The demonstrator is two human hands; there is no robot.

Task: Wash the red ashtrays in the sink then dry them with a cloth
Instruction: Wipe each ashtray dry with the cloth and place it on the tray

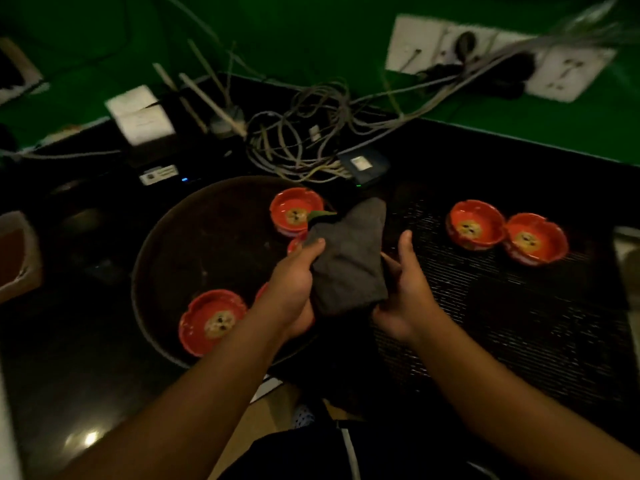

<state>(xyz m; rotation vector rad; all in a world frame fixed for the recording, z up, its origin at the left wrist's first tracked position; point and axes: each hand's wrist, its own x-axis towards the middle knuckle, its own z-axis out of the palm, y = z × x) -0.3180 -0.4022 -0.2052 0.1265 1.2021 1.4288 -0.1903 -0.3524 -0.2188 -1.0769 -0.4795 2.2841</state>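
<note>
Cloth (349, 261), dark grey, sits gripped by left hand (294, 289); right hand (405, 299) apparently pinches its lower corner, thumb raised.

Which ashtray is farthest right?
The outer ashtray of the pair on the ribbed mat, right of the right hand; the others sit in the round sink.

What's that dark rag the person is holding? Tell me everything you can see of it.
The cloth is dark grey, thick-looking fabric with a faint woven texture, bunched into a rough wedge whose corner points up and away. It is held over the right rim of the round sink. The left hand grips its left edge, thumb on top; the right hand cups its right side and lower corner. Whether it wraps an ashtray cannot be told.
</note>
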